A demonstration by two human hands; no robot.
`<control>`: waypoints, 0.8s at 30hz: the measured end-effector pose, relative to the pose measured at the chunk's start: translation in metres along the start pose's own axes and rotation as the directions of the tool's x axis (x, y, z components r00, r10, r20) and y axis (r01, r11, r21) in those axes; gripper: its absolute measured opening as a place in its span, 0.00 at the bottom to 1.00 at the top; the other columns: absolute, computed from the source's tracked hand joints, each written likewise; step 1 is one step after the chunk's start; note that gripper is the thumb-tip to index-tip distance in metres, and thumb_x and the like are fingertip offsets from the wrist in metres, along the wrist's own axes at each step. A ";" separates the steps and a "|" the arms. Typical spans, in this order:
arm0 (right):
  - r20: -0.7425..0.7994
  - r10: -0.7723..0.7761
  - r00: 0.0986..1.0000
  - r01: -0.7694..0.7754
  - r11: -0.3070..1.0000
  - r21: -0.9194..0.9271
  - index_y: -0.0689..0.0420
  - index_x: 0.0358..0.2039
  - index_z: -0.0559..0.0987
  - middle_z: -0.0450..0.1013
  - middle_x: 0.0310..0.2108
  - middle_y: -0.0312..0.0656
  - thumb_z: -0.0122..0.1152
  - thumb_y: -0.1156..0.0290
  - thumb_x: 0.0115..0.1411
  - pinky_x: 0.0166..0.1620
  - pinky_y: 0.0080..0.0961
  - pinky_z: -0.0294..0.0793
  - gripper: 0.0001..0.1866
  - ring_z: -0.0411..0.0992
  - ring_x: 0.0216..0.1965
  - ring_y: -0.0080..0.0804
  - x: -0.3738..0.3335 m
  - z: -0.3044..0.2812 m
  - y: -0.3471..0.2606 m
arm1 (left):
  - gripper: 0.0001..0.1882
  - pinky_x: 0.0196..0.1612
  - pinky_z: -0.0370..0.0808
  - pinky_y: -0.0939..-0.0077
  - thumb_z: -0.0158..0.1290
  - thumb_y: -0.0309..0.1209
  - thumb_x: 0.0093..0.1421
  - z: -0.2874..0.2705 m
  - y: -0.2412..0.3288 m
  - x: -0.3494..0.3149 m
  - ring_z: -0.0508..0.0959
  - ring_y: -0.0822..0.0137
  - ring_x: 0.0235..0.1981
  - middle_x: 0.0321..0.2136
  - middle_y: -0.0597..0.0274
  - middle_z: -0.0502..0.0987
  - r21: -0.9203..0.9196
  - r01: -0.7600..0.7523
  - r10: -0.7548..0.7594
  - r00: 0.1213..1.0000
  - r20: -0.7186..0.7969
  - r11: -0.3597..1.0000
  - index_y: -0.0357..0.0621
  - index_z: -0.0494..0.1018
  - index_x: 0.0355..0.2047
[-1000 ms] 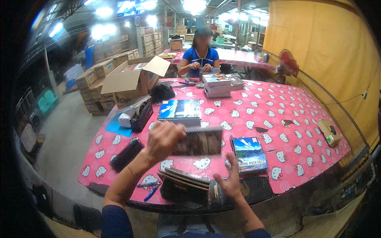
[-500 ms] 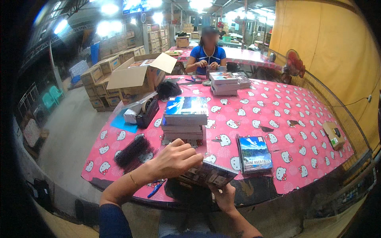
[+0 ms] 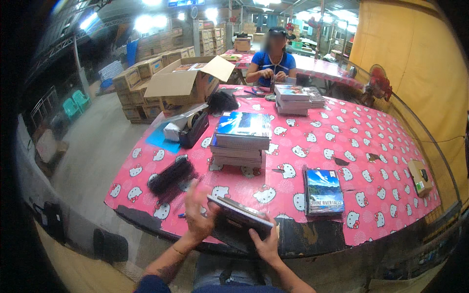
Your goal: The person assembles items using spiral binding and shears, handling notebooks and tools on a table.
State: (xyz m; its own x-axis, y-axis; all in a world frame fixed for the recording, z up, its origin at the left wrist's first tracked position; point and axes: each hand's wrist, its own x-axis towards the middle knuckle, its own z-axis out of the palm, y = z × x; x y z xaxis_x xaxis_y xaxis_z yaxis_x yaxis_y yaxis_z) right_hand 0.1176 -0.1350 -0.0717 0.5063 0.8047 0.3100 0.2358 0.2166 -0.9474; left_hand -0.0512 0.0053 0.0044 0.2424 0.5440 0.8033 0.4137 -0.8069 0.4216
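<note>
A notebook (image 3: pixel 243 213) is tilted over the table's near edge, its page edges facing up. My right hand (image 3: pixel 266 244) grips its right end, thumb on the near face. My left hand (image 3: pixel 199 219) is at its left end, the fingers pointing up and smeared by motion, so whether they hold it is unclear. Left of that hand lies a bundle of black wire binding coils (image 3: pixel 171 177). Beyond the notebook stands a stack of picture-covered notebooks (image 3: pixel 243 131). To the right is a pile of spiral-bound notebooks (image 3: pixel 324 191).
A pink patterned cloth (image 3: pixel 273 194) covers the table. A tape dispenser (image 3: pixel 194 130) and an open carton (image 3: pixel 173 88) stand at the left. Across the table, a person in blue (image 3: pixel 273 63) works behind more notebooks (image 3: pixel 292 100). A small brown box (image 3: pixel 419 178) sits far right.
My left hand has shifted left and down from above the notebook to its left end. The notebook has moved left and turned, showing its page edges. The view has shifted slightly.
</note>
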 end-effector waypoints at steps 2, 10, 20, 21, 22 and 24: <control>-0.018 0.001 1.000 0.001 0.996 0.086 0.60 0.64 0.60 0.69 0.54 0.51 0.68 0.74 0.59 0.60 0.34 0.68 0.36 0.69 0.56 0.41 0.000 0.009 0.013 | 0.30 0.62 0.63 0.65 0.45 0.45 0.71 0.013 -0.016 -0.037 0.69 0.62 0.58 0.60 0.42 0.65 -0.365 0.522 -0.517 0.847 0.120 0.771 0.33 0.61 0.64; 0.188 -0.064 0.980 0.076 0.995 -0.057 0.58 0.70 0.48 0.50 0.68 0.53 0.61 0.57 0.60 0.70 0.40 0.47 0.46 0.49 0.70 0.45 0.110 -0.158 -0.019 | 0.16 0.54 0.71 0.58 0.51 0.33 0.65 -0.006 -0.143 -0.027 0.73 0.46 0.49 0.46 0.44 0.74 0.468 0.204 -0.361 0.891 0.276 0.860 0.36 0.75 0.48; 0.200 -0.595 0.779 0.528 0.793 0.302 0.57 0.73 0.44 0.45 0.73 0.52 0.52 0.25 0.53 0.73 0.45 0.36 0.62 0.42 0.74 0.45 0.147 -0.184 -0.148 | 0.20 0.41 0.75 0.57 0.53 0.26 0.58 -0.010 -0.168 -0.005 0.74 0.51 0.40 0.39 0.51 0.69 0.668 -0.016 -0.172 0.961 0.215 0.744 0.40 0.69 0.52; 0.151 -0.506 0.850 0.458 0.849 0.264 0.56 0.73 0.43 0.46 0.73 0.51 0.57 0.28 0.52 0.72 0.45 0.39 0.62 0.43 0.74 0.45 0.140 -0.166 -0.126 | 0.21 0.41 0.75 0.57 0.53 0.26 0.59 -0.010 -0.157 0.001 0.75 0.50 0.40 0.39 0.51 0.68 0.644 0.018 -0.169 0.970 0.173 0.765 0.40 0.68 0.54; 0.183 -0.359 0.915 0.318 0.923 0.218 0.56 0.73 0.43 0.46 0.73 0.50 0.61 0.30 0.51 0.72 0.46 0.41 0.63 0.44 0.74 0.45 0.123 -0.146 -0.104 | 0.22 0.40 0.75 0.57 0.53 0.27 0.60 -0.009 -0.146 0.008 0.75 0.50 0.39 0.39 0.51 0.68 0.618 0.051 -0.164 0.978 0.128 0.785 0.41 0.67 0.56; 0.238 -0.120 0.964 0.072 0.977 0.201 0.54 0.73 0.43 0.48 0.73 0.48 0.70 0.35 0.48 0.71 0.47 0.46 0.65 0.46 0.73 0.44 0.089 -0.111 -0.061 | 0.25 0.46 0.75 0.62 0.52 0.29 0.64 -0.017 -0.128 0.015 0.77 0.51 0.41 0.50 0.47 0.69 0.375 0.335 -0.425 0.885 0.190 0.864 0.40 0.64 0.61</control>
State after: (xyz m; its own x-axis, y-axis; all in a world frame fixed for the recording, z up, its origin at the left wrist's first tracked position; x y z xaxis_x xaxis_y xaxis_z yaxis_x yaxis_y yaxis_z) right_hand 0.2403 -0.1377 0.0231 0.2624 0.8810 0.3938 0.0998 0.3811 -0.9191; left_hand -0.1155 0.1133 -0.0304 0.2050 0.8682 0.4519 0.7677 -0.4291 0.4760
